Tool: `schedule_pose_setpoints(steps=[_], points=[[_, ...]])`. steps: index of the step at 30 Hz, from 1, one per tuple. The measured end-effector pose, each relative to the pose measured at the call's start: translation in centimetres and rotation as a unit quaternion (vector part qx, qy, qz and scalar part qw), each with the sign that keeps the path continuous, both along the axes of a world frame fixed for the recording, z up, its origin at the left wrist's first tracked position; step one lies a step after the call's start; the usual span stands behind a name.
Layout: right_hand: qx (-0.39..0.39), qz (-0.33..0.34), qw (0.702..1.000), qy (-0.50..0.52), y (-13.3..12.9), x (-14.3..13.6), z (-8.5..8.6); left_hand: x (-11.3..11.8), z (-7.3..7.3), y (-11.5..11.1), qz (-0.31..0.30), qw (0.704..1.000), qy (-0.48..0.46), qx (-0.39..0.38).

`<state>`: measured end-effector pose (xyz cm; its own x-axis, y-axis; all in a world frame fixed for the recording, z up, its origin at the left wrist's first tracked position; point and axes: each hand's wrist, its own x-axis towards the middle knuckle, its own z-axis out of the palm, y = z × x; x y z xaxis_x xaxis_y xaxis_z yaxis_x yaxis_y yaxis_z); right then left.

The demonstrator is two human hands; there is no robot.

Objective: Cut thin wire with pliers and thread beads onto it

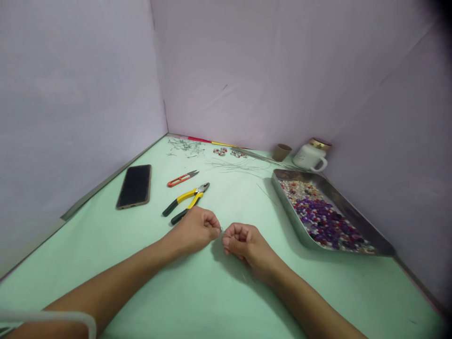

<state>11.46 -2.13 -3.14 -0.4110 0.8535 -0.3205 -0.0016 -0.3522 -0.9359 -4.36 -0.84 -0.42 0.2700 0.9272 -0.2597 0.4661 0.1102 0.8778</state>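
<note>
My left hand (202, 229) is closed in a pinch just beyond the middle of the green table, beside the handles of the yellow-and-black pliers (189, 200). My right hand (246, 246) pinches close to it, thumb against the curled fingers, with a small gap between the two hands. A thin wire (221, 230) shows at both sets of fingertips; most of it is hidden by the fingers. Farther back lie the orange thread snips (181, 179), their blades pointing right.
A metal tray (300, 230) of mixed beads (318, 219) stands at the right. A phone (134, 186) lies at the left. Loose wires (236, 165), wire scraps (187, 147), beaded pieces (221, 151), a brown cup (281, 152) and a white lidded mug (309, 157) line the back.
</note>
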Motion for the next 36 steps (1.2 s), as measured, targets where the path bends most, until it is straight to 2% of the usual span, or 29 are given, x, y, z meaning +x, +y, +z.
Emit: schedule_pose_setpoints(steps=[7, 13, 15, 20, 27, 30, 32, 36], points=[[-0.041, -0.008, 0.999, 0.035, 0.2, 0.3, 0.2, 0.1, 0.4, 0.0, 0.004, 0.999, -0.041, -0.030], [-0.023, 0.017, 0.999, 0.016, 0.0, 0.1, 0.2, 0.1, 0.2, 0.0, 0.016, 1.000, -0.008, -0.011], [0.003, 0.008, 1.000, -0.002, -0.1, 0.0, 0.3, 0.0, 0.2, -0.1, 0.012, 1.000, -0.004, -0.012], [0.126, -0.040, 0.987, -0.089, -0.2, -0.2, 0.5, 0.2, -0.1, -0.5, -0.024, 0.999, -0.011, -0.020], [0.260, 0.000, 0.941, -0.215, -0.2, 0.1, 0.0, 0.6, -1.0, -0.8, -0.026, 0.999, -0.007, -0.018], [0.289, 0.013, 0.925, -0.246, -0.2, 0.1, -0.4, 0.7, -1.2, -0.7, -0.020, 0.999, -0.023, -0.027], [0.285, 0.006, 0.928, -0.238, -0.1, 0.1, -0.5, 0.8, -1.1, -0.8, -0.024, 0.999, -0.028, -0.033], [0.208, -0.018, 0.964, -0.164, 0.1, -0.1, -0.5, 1.3, -0.7, -0.9, -0.013, 0.996, -0.063, -0.055]])
